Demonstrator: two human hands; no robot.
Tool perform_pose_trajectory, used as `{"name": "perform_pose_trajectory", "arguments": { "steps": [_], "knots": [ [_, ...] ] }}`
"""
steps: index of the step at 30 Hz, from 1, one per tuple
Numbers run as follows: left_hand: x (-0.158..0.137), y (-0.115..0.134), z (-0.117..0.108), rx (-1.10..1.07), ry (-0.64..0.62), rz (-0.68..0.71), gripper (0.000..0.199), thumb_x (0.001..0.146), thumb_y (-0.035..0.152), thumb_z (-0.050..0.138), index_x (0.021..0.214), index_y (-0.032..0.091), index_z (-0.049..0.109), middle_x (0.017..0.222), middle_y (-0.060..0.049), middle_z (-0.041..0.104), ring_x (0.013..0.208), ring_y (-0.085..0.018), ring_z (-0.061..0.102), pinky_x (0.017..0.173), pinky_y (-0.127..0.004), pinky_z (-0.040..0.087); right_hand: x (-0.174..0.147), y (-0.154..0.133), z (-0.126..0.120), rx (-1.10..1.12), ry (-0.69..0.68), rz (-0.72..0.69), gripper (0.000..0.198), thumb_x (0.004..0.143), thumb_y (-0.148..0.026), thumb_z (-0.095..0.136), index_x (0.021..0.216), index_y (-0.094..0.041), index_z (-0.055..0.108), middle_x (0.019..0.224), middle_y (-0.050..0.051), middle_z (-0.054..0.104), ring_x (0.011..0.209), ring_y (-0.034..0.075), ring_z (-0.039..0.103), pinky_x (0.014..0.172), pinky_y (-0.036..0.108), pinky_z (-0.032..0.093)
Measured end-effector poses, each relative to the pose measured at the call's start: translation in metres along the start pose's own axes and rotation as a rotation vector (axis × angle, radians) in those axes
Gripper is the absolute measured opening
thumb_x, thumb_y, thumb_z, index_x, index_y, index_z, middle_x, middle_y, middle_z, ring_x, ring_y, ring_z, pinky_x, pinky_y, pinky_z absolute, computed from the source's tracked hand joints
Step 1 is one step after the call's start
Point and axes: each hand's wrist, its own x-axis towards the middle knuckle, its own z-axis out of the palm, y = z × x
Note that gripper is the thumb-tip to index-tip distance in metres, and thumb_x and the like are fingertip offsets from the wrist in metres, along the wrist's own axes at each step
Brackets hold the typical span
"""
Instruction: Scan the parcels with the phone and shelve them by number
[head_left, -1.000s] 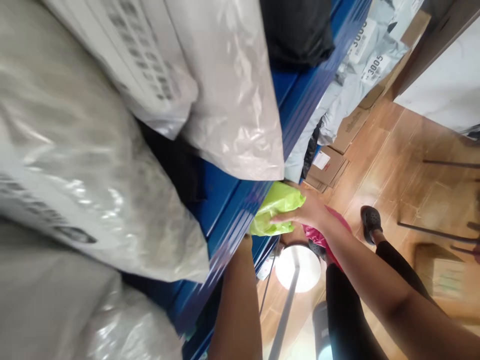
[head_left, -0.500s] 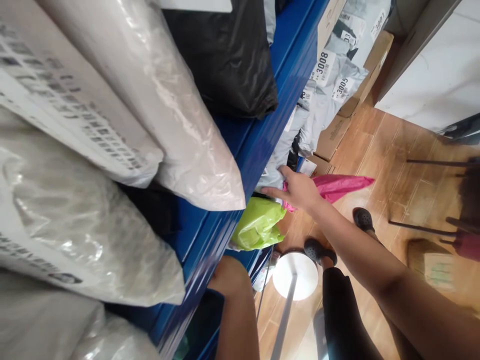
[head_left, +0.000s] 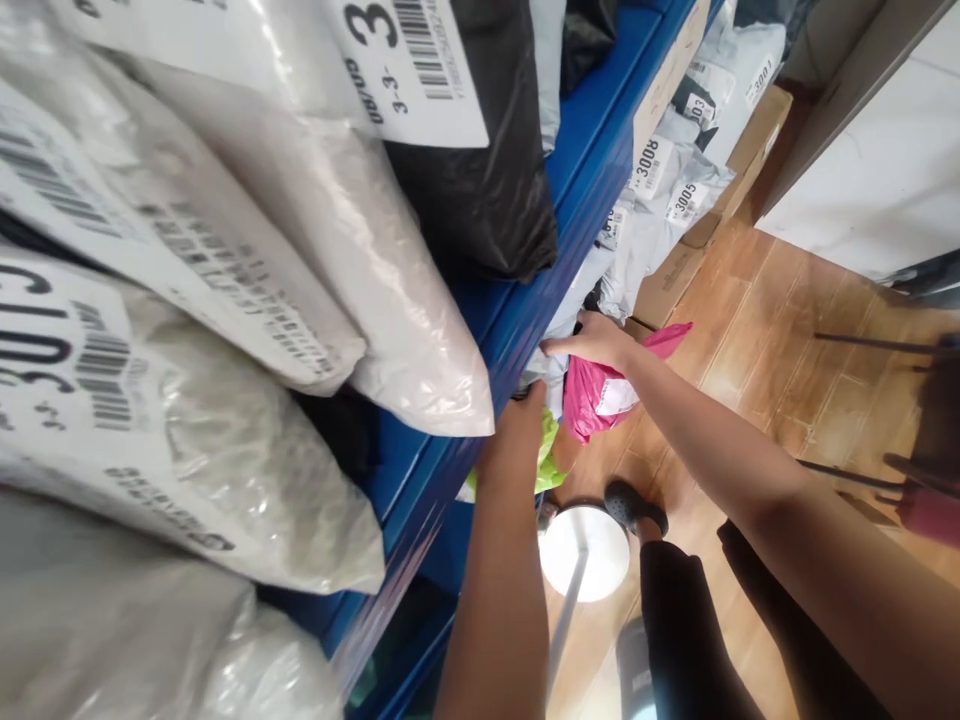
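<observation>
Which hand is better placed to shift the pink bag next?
Probably your right hand: it's right by the pink bag, while your left hand looks farther off, near the lime-green bag.

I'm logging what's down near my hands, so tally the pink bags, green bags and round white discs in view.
Pink bag: 1
Green bag: 1, partly behind the left forearm
Round white disc: 1
Total: 3

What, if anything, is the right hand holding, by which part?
Cannot tell: the right hand overlaps a pink bag and a grey bag; its grip is hidden.
</observation>
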Motion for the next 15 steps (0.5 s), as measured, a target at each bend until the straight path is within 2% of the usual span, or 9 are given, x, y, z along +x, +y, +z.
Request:
{"name": "perform_pose_trajectory", "arguments": {
  "steps": [2,4,6,8,11,13,15],
  "knots": [
    [0.000,-0.007,-0.002,-0.017,-0.002,-0.019,0.065,0.065,0.039,0.073,0.121,0.008,0.061,0.136,-0.026,0.058,0.136,-0.047,0.043,0.114,-0.058,0.035,0.004,-0.001,0.001,-0.069,-0.038,-0.039,0.044,0.062,-0.039,0.080,0.100,-0.018,0.075,0.100,0.003,0.076,0.102,0.024,0.069,0.095,0.035,0.049],
    [0.002,-0.012,-0.003,-0.056,-0.019,0.013,0.056,0.067,0.037,0.071,0.116,0.012,0.064,0.131,-0.023,0.062,0.137,-0.044,0.043,0.115,-0.056,0.036,0.006,-0.003,0.005,-0.153,-0.021,-0.036,0.054,0.062,-0.043,0.081,0.110,-0.017,0.074,0.105,0.005,0.075,0.105,0.026,0.068,0.094,0.035,0.051],
    [0.004,-0.019,0.000,-0.080,0.011,0.030,0.047,0.069,0.035,0.068,0.112,0.015,0.065,0.126,-0.019,0.066,0.137,-0.041,0.045,0.117,-0.056,0.033,0.006,-0.008,0.011,-0.257,0.032,0.022,0.067,0.063,-0.047,0.081,0.120,-0.014,0.069,0.112,0.011,0.074,0.108,0.029,0.068,0.091,0.036,0.053],
    [0.003,-0.031,0.004,-0.079,0.082,0.007,0.041,0.073,0.033,0.063,0.110,0.016,0.066,0.124,-0.018,0.067,0.137,-0.039,0.045,0.119,-0.055,0.030,0.004,-0.012,0.019,-0.347,0.093,0.090,0.072,0.064,-0.052,0.079,0.123,-0.012,0.067,0.118,0.015,0.071,0.110,0.031,0.067,0.088,0.037,0.054],
    [-0.004,-0.056,0.007,-0.029,0.166,-0.085,0.034,0.079,0.030,0.051,0.106,0.015,0.066,0.118,-0.018,0.068,0.139,-0.039,0.043,0.117,-0.058,0.032,0.000,-0.015,0.029,-0.442,0.152,0.133,0.063,0.071,-0.056,0.073,0.116,-0.013,0.070,0.117,0.017,0.072,0.110,0.034,0.068,0.083,0.036,0.055],
    [-0.010,-0.073,0.004,0.016,0.160,-0.125,0.032,0.081,0.027,0.043,0.096,0.012,0.067,0.108,-0.022,0.068,0.137,-0.042,0.043,0.108,-0.063,0.040,-0.001,-0.014,0.033,-0.509,0.171,0.128,0.054,0.076,-0.054,0.069,0.113,-0.014,0.071,0.113,0.015,0.073,0.107,0.034,0.069,0.081,0.035,0.056],
    [-0.016,-0.087,-0.002,0.039,0.120,-0.105,0.033,0.083,0.027,0.039,0.087,0.009,0.067,0.103,-0.028,0.065,0.134,-0.046,0.044,0.096,-0.066,0.047,-0.003,-0.012,0.034,-0.587,0.170,0.107,0.046,0.082,-0.049,0.063,0.111,-0.015,0.072,0.110,0.015,0.074,0.105,0.033,0.070,0.079,0.034,0.056]
  ]
}}
